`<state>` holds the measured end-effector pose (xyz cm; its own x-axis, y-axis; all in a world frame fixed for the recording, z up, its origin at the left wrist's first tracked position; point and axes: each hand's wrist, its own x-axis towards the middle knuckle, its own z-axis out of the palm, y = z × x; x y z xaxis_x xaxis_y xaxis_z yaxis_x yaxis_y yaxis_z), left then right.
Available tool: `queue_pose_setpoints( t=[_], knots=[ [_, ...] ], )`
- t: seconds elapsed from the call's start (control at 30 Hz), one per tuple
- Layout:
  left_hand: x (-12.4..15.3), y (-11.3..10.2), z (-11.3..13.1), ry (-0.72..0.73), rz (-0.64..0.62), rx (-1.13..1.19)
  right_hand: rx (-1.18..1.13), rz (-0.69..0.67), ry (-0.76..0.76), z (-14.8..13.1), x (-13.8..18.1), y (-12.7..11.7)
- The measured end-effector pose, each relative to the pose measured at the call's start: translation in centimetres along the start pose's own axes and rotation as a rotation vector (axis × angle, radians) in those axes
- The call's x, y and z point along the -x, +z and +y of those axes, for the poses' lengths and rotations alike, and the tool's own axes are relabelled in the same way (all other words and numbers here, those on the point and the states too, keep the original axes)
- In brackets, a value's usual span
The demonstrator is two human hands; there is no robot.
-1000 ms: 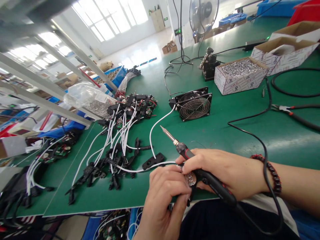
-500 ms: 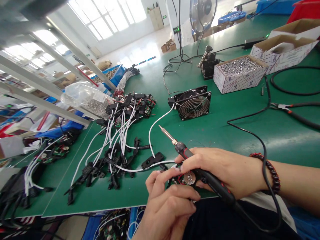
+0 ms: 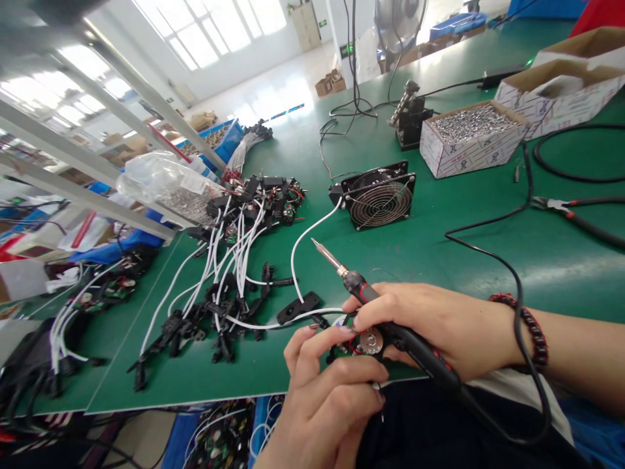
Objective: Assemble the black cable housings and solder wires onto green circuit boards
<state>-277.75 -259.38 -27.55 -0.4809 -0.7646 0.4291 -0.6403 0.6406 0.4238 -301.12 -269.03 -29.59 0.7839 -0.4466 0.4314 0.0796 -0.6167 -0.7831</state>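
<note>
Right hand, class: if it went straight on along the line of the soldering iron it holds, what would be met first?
Led by the soldering iron, the right hand would probably meet the curved white cable first; depth is unclear, so it might pass above.

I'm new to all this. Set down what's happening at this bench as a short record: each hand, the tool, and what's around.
Left hand: fingers at a small part with a round metal disc; grip partly hidden
Right hand: holding a soldering iron
Iron's tip: pointing away from the disc
Table: green
Beyond the hands: a black fan with a round grille
To the left: black parts with white cables
To the right: an open box of small metal pieces; pliers
</note>
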Motion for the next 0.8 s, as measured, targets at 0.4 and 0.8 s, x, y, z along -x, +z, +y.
queue_pose_setpoints(
  t=[0.4,0.8],
  knots=[
    [-1.1,0.0,-0.3,-0.152,0.122,0.137,0.005,-0.015,0.039,-0.1,0.0,0.1],
    [-0.5,0.8,0.0,-0.053,0.122,0.088,0.099,0.064,-0.037,-0.7,0.2,-0.4]
  ],
)
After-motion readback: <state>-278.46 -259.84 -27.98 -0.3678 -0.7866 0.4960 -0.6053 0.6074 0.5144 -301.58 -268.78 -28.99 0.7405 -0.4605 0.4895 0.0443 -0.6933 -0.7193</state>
